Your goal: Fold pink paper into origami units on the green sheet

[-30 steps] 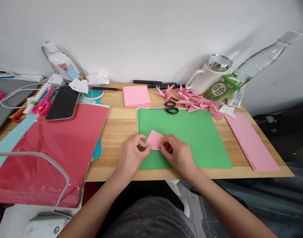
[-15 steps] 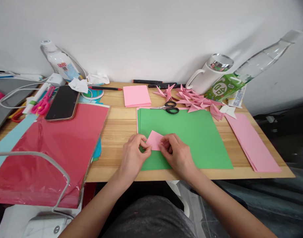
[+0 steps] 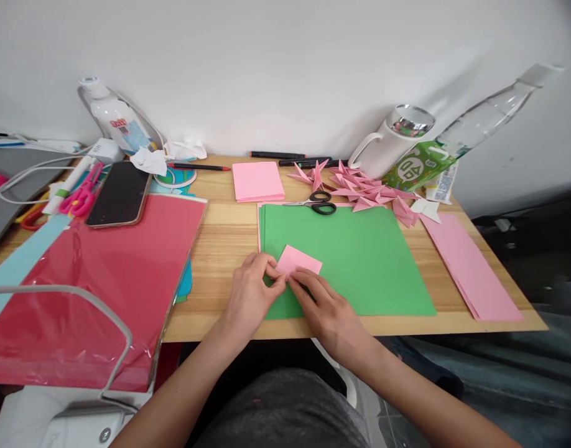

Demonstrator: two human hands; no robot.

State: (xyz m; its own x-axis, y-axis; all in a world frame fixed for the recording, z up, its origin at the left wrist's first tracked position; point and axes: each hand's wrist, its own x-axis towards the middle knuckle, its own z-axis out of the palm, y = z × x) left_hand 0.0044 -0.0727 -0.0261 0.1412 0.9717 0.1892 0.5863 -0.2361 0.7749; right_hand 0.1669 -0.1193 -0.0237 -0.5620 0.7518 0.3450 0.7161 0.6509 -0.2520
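Note:
A small folded piece of pink paper [image 3: 300,257] is held just over the left front part of a stack of green sheets [image 3: 374,261]. Its left lower corner is pinched between the thumb and fingers of my left hand [image 3: 250,295]. My right hand [image 3: 329,311] has thumb and fingers together on the paper's lower edge, close to the left fingertips. The fingers hide that edge. Black-handled scissors [image 3: 323,208] lie across the green stack's back edge. Behind the stack is a pile of square pink paper [image 3: 257,180]. Pointed folded pink paper pieces [image 3: 360,186] are heaped to its right.
On the left are a red paper pack [image 3: 108,267], a phone [image 3: 120,194] and pink scissors [image 3: 83,193]. Markers [image 3: 278,155] lie by the wall. A white mug [image 3: 383,149], a clear bottle [image 3: 491,115] and pink strips [image 3: 469,267] are on the right.
My right hand has slid left along the pink paper's lower edge toward my left fingertips, uncovering the paper's right corner. My left hand keeps its pinch in about the same place.

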